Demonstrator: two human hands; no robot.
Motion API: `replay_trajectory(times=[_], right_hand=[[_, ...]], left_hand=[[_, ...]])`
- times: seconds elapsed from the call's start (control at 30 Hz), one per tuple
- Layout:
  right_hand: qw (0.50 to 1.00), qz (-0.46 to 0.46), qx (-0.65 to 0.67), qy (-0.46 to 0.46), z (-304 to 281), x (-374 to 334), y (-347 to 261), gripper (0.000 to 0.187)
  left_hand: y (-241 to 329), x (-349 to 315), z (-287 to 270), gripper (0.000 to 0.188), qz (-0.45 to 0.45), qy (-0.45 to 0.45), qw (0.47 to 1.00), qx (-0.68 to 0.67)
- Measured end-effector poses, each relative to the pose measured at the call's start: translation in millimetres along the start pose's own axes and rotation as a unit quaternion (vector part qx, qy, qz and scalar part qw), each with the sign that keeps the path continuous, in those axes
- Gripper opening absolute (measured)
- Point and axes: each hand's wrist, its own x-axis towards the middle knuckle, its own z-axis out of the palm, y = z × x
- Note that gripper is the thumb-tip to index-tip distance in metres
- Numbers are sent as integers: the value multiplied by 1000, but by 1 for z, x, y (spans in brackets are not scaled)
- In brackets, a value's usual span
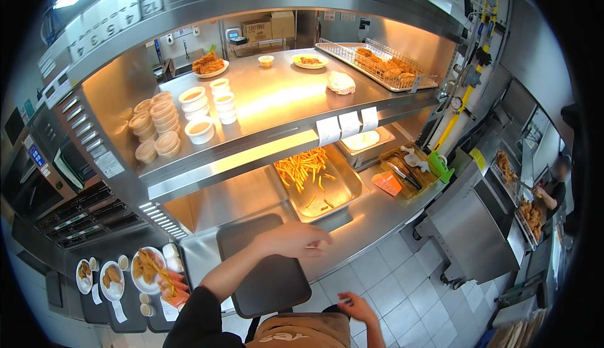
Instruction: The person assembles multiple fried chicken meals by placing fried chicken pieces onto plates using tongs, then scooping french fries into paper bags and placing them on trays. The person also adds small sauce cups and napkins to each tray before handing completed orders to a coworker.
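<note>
My left hand [294, 240] reaches across a dark tray [277, 288], its fingers loosely stretched out and nothing in them. The tray lies at the counter's front edge, partly hidden by my left forearm. My right hand [358, 308] hangs low beside my brown apron [302, 332], over the floor, empty with its fingers loosely apart. Beyond my left hand, a steel pan [343, 194] holds French fries [302, 167], heaped at its far left with a few scattered loose. To the pan's right, an orange-red carton [387, 183] and tongs [404, 175] rest in a shallow container.
A heated shelf [251, 137] carries stacked lidded cups [165, 112], white cups [200, 129], a wrapped item [340, 83] and a wire basket of fried chicken [390, 68]. Plated meals [148, 269] sit on trays at left. A co-worker [553, 187] stands far right beyond a wheeled steel unit [469, 228].
</note>
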Motion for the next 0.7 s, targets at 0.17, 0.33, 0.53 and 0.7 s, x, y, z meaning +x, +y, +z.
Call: replay_trajectory(times=[0.17, 0.33, 0.53, 0.7], right_hand=[[981, -183, -64, 14, -127, 106, -106, 27], [924, -163, -59, -341, -223, 221, -138, 24], [934, 36, -99, -340, -199, 281, -3, 31], [969, 67, 116, -209, -215, 287, 90, 28]], left_hand=[[-12, 75, 28, 39, 82, 14, 995, 59], [-70, 91, 121, 44, -156, -2, 969, -194], [-105, 127, 234, 38, -403, 406, 434, -696], [-169, 211, 250, 30, -287, 695, 229, -618]])
